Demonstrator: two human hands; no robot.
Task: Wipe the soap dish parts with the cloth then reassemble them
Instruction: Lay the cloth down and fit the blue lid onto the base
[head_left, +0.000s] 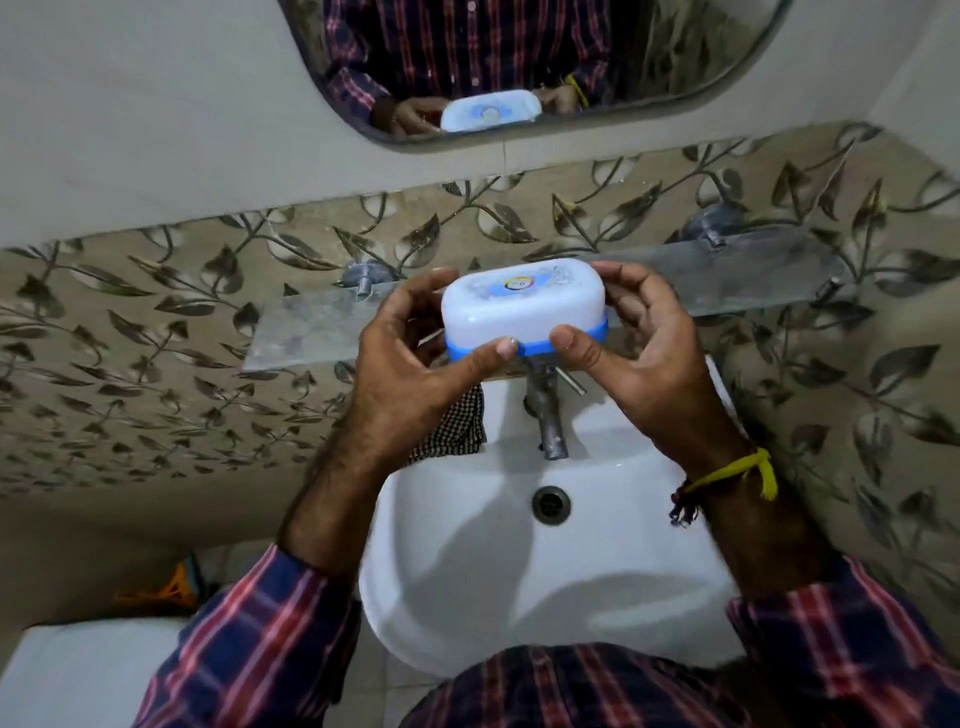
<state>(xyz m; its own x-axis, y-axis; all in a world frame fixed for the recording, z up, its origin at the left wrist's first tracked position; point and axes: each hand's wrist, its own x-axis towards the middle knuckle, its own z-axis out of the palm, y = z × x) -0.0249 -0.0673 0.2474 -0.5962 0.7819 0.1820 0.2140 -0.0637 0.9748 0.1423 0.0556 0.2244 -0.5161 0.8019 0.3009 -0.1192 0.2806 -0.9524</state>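
You are at the closing step, it seems: the dish (523, 312) sits at centre frame, held up over the sink (545, 571) and just in front of the glass shelf (727, 275), with its white lid (519, 299) already on the blue base (524, 349). Nearest you, both thumbs press the near edge of that blue rim. Your left hand (415, 353) curls round the left end, fingers wrapped behind the lid; your right hand (639, 338) curls round the right end the same way, so both hands grip the dish and nothing else. To finish well, squeeze evenly along the rim rather than at one spot, and check that the lid seats level all round; from here the blue band looks even across the front, but the far side is hidden except in the mirror (519, 78), where it is too small to judge. The checked cloth (457, 426) lies on the sink edge under your left wrist, beside the tap (548, 410), within reach if a smear remains. Keep the dish level as you set it back on the shelf beyond.
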